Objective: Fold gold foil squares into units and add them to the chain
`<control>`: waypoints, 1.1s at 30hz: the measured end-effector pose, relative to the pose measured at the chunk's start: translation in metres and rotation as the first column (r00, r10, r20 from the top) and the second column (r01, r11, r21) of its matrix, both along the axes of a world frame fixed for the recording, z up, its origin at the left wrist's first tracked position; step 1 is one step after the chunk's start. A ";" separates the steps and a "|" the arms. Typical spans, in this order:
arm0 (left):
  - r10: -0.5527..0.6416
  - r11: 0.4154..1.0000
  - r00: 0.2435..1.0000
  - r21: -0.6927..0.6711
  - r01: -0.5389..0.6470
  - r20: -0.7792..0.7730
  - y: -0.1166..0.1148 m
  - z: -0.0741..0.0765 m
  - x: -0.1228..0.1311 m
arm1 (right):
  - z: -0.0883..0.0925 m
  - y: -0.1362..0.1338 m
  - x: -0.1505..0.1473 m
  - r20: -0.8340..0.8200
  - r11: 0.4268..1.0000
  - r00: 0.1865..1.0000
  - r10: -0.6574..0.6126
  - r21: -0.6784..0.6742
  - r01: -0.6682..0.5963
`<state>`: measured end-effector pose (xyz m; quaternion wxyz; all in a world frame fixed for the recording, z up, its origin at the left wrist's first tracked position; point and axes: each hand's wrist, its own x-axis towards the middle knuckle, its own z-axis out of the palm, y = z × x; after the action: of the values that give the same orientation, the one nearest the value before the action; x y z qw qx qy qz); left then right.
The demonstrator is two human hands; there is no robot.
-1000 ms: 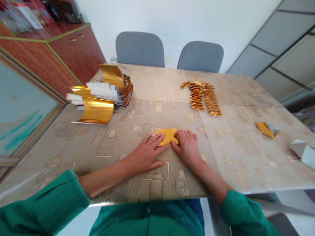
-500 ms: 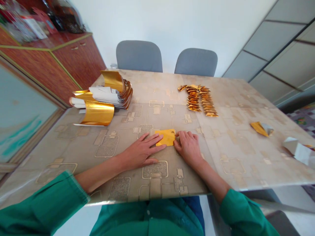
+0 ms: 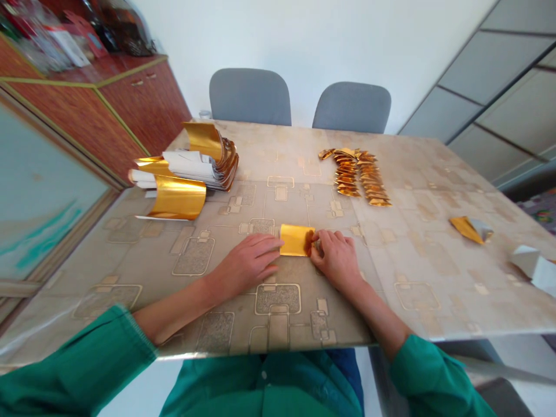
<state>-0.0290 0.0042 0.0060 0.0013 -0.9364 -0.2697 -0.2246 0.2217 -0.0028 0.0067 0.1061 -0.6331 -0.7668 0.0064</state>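
A small rectangle of gold foil paper lies on the patterned tablecloth in front of me. My left hand rests at its left edge with the fingers stretched out and the fingertips touching or very close to it. At the right edge, my right hand has its fingers curled, pinching the end of the paper between thumb and forefinger. Beyond them stand two rows of folded gold foil pieces. Toward the back left is a stack of gold and white foil sheets, with curled edges.
A folded gold piece and white paper scraps lie on the right of the table. Two grey chairs stand behind the far edge. A wooden cabinet holding assorted items is at the left.
My left hand has drawn back to the left, off the gold paper's top, uncovering more of it. My right hand stays at the right edge. The view has shifted slightly.
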 end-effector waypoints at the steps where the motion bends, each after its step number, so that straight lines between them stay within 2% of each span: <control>1: 0.011 1.000 1.000 0.011 -0.011 0.020 0.001 0.003 0.007 | 0.000 0.000 0.000 -0.003 1.000 1.000 -0.001 0.000 0.001; 3: 0.102 0.994 0.994 0.046 -0.104 0.050 0.002 0.009 0.018 | 0.000 0.001 0.000 -0.010 1.000 1.000 -0.004 -0.002 0.004; 5: 0.124 0.989 0.990 0.068 -0.129 0.073 0.003 0.012 0.026 | 0.000 0.001 0.000 -0.015 1.000 1.000 -0.005 -0.002 0.005; 10: -0.015 1.000 1.000 0.018 0.015 -0.020 0.006 0.006 0.035 | -0.002 0.001 0.000 -0.024 1.000 1.000 -0.001 0.023 0.002; 13: -0.016 0.999 0.996 -0.030 0.014 -0.089 0.010 -0.002 0.037 | -0.003 0.001 0.001 -0.052 1.000 0.999 0.005 0.026 -0.004; 15: -0.008 1.000 0.995 -0.012 0.007 -0.101 0.012 -0.007 0.037 | -0.004 0.001 0.001 -0.078 0.999 0.997 0.023 0.027 -0.020; 19: 0.021 0.999 0.996 0.046 -0.017 -0.083 0.012 -0.010 0.035 | -0.004 0.004 0.000 -0.159 0.985 0.973 0.170 0.037 -0.166; 23: 0.042 0.998 0.997 0.052 -0.038 -0.064 0.012 -0.011 0.035 | 0.001 0.006 0.002 -0.212 0.940 0.918 0.335 0.010 -0.341; 28: 0.098 0.994 0.993 -0.050 -0.095 0.069 0.012 -0.012 0.036 | 0.010 0.005 0.008 -0.245 0.913 0.887 0.392 -0.017 -0.408; 33: 0.173 0.978 0.978 -0.139 -0.156 0.115 0.004 -0.006 0.034 | 0.006 0.008 0.015 -0.357 0.873 0.819 0.449 -0.021 -0.487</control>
<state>0.0049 0.0082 -0.0001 -0.0575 -0.8929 -0.3598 -0.2645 0.2367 0.0049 0.0131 0.1969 -0.4192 -0.8669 0.1844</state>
